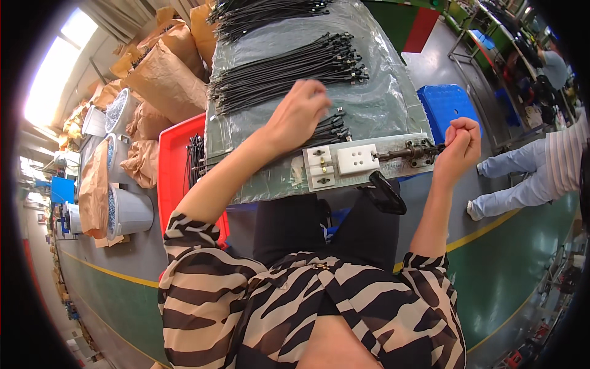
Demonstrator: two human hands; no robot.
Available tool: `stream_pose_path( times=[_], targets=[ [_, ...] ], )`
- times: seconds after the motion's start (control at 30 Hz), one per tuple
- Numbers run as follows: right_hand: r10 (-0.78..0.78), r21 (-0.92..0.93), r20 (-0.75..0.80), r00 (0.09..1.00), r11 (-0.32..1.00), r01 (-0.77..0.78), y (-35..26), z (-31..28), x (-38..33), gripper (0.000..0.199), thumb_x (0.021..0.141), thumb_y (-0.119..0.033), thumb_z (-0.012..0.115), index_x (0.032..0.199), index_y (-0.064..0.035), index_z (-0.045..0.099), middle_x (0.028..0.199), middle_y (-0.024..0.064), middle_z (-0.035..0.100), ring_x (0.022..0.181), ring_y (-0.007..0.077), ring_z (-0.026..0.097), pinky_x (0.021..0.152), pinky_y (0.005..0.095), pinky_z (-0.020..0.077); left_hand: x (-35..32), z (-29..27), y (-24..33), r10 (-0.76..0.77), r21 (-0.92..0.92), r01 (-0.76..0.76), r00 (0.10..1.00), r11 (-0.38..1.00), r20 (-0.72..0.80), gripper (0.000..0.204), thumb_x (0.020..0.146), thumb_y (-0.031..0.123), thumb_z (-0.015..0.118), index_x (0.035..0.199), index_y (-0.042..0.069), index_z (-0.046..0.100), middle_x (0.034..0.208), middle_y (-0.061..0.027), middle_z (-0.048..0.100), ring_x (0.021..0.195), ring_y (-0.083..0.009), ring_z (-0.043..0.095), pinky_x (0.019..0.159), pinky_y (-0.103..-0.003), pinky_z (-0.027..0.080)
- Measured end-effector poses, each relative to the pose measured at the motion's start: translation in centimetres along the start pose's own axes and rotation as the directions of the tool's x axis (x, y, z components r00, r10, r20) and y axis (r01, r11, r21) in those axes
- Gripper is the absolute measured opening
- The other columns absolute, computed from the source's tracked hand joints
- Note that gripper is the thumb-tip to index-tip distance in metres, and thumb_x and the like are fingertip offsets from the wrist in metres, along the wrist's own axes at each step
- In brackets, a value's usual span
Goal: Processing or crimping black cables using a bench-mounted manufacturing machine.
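Note:
My left hand hovers over the table between a large bundle of black cables and a smaller pile of black cables. Its fingers are loosely bent and slightly apart, the tips a little blurred, with nothing seen in them. On the table's near right edge lies a press fixture with a metal base, a white sliding block and a slotted white end block. A small brass-coloured piece sits in that end block. At the fixture's right end my right hand is closed round the clamp's lever, whose grip it mostly hides.
Clear plastic covers the table; more black cables lie at its far end. A red bin with cables stands left, near paper bags and grey buckets. A blue stool and another person are right.

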State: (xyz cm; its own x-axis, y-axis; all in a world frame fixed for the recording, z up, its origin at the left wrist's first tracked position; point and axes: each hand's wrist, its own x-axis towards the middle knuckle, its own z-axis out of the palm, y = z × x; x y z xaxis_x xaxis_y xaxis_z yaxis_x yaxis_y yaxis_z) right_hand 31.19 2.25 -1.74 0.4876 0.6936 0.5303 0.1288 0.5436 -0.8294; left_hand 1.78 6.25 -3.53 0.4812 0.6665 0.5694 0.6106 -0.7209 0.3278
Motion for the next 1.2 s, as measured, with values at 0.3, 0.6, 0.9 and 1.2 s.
stream_pose_path(
  times=[0.3, 0.6, 0.9, 1.2],
  targets=[
    [0.021, -0.004, 0.015, 1.0, 1.0, -0.021, -0.8, 0.4, -0.3, 0.018, 0.087, 0.0, 0.04, 0.082, -0.001, 0.058, 0.065, -0.0019, 0.043, 0.055, 0.004, 0.035, 0.05, 0.0199, 0.0266, 3.8, 2.9, -6.8, 0.009, 0.222, -0.012, 1.0, 0.975, 0.017, 0.011, 0.077, -0.002, 0.063, 0.087, 0.001, 0.061, 0.09, -0.012, 0.058, 0.091, -0.0323, 0.056, 0.083, -0.041, 0.047],
    [0.108, 0.216, -0.106, 0.988, 0.973, -0.084, 2.9, -1.7, 2.4, 0.014, 0.086, -0.002, 0.041, 0.078, -0.0034, 0.053, 0.06, -0.0008, 0.035, 0.053, 0.0088, 0.031, 0.05, 0.0251, 0.0251, 0.0, -4.0, 2.4, 0.17, 0.074, -0.17, 0.985, 0.983, 0.0, 0.031, 0.076, -0.006, 0.054, 0.105, 0.003, 0.063, 0.084, -0.013, 0.051, 0.08, -0.0315, 0.056, 0.068, -0.039, 0.049],
    [0.367, 0.483, -0.138, 0.92, 0.836, -0.261, 7.2, -4.4, 2.7, 0.015, 0.088, -0.002, 0.043, 0.08, -0.0042, 0.055, 0.059, -0.0007, 0.034, 0.053, 0.0107, 0.029, 0.053, 0.0279, 0.0256, -10.2, -2.0, 4.5, -0.091, -0.11, 0.12, 0.967, 0.987, 0.237, 0.048, 0.075, -0.01, 0.056, 0.117, 0.011, 0.068, 0.081, -0.0093, 0.05, 0.069, -0.0252, 0.053, 0.06, -0.035, 0.046],
    [0.277, 0.407, -0.114, 0.954, 0.889, -0.209, 6.0, -3.9, 1.8, 0.013, 0.085, -0.001, 0.042, 0.081, -0.0025, 0.054, 0.06, -0.0003, 0.037, 0.053, 0.0106, 0.031, 0.051, 0.0266, 0.0264, -10.1, -2.4, 5.0, -0.062, 0.032, 0.054, 0.93, 0.998, 0.362, 0.056, 0.074, -0.008, 0.058, 0.126, 0.014, 0.062, 0.086, -0.0092, 0.049, 0.077, -0.0261, 0.055, 0.063, -0.037, 0.048]
  ],
)
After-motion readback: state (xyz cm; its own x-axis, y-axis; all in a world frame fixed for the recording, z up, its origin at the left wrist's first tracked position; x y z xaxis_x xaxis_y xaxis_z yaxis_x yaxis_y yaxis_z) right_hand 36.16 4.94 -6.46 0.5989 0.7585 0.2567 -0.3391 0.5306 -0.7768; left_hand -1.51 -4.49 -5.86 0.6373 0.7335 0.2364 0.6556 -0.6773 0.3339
